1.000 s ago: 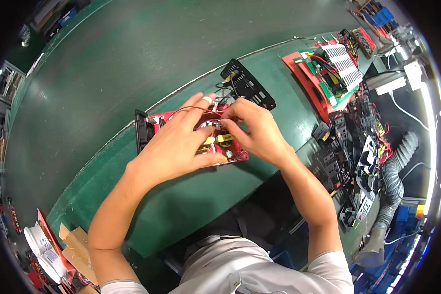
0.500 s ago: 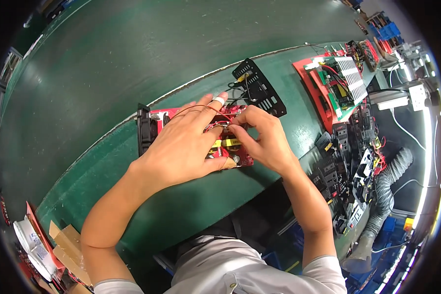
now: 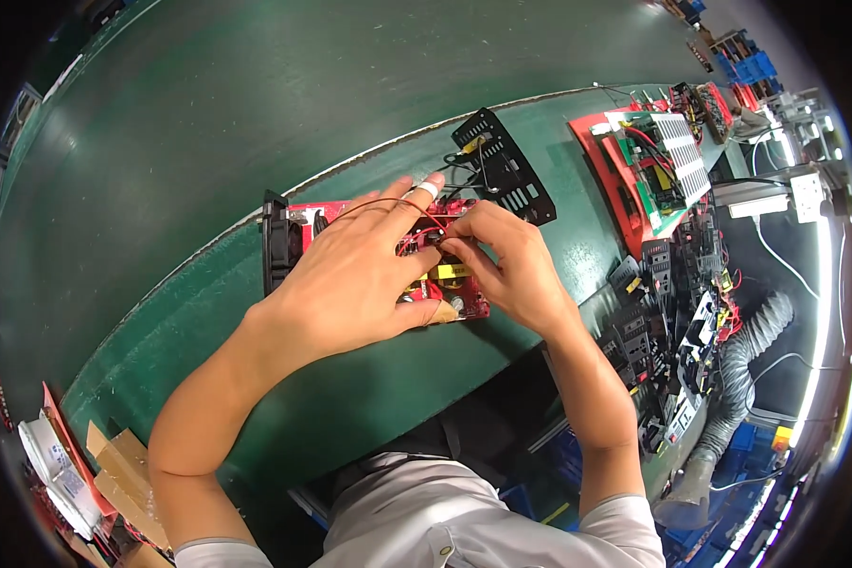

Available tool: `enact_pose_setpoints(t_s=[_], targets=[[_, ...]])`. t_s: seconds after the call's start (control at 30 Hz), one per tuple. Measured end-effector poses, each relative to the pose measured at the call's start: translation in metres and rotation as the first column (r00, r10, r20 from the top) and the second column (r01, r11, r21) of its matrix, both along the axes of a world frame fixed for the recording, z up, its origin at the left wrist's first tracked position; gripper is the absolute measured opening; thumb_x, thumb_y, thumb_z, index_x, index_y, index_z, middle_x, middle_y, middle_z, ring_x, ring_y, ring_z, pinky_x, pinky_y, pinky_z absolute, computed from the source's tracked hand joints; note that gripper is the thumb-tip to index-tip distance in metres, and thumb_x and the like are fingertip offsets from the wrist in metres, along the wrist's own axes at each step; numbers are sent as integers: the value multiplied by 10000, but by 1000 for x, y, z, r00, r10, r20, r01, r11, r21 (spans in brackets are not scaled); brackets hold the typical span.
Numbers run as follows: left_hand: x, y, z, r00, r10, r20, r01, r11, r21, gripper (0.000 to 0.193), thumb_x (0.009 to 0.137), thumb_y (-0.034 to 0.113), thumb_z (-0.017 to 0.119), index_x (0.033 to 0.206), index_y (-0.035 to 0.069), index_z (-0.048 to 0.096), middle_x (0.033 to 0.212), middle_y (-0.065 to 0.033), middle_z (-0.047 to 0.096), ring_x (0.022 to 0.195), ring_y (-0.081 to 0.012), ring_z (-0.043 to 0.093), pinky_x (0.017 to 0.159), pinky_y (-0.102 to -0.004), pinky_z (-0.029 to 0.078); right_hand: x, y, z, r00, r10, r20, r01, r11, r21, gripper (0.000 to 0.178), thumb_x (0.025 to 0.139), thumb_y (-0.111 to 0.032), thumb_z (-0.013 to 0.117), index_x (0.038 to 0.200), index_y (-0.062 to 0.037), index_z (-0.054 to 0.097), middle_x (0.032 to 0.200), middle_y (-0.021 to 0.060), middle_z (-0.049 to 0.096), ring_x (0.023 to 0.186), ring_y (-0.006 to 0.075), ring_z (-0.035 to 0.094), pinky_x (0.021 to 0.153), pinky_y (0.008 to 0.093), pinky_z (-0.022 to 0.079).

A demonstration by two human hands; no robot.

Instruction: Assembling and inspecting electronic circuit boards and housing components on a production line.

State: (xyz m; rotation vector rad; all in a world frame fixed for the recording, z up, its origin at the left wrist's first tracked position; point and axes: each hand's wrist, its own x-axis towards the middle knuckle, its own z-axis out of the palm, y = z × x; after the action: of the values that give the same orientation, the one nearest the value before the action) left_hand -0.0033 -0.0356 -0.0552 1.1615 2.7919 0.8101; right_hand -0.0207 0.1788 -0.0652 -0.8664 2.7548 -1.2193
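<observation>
While right fingers (image 3: 480,223) pinch red wire (image 3: 388,200) above green tabletop (image 3: 350,398), left fingers (image 3: 402,218) splay; a strip light (image 3: 823,322) glows.

Two grips (image 3: 350,270) (image 3: 516,270), one red circuit board (image 3: 473,295), one hose (image 3: 735,379).

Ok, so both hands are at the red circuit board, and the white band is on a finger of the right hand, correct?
Not quite: the head view shows the white band on a finger of the left hand, not the right hand. Both hands are indeed at the red circuit board.
</observation>
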Motion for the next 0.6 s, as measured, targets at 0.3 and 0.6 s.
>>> enact_pose_setpoints(t_s=[0.3,0.6], targets=[[-4,3,9,999,-16,33,17,999,-43,462,835,438,691,1112,68,697,1525,-233,289,1352,-409,376,1100,-467,334,-1,5,-2,999,-15,-29,14,1000,-17,87,853,-59,665,902,0,624,821,135,599,763,311,606,679,366,496],[1,8,21,999,45,-26,-48,991,-121,462,801,439,700,1110,95,714,1471,-268,367,1321,-413,423,1079,-452,374,2,-4,-9,996,-11,-90,5,998,-64,138,859,-149,645,882,-15,618,821,142,595,769,352,589,676,428,483]])
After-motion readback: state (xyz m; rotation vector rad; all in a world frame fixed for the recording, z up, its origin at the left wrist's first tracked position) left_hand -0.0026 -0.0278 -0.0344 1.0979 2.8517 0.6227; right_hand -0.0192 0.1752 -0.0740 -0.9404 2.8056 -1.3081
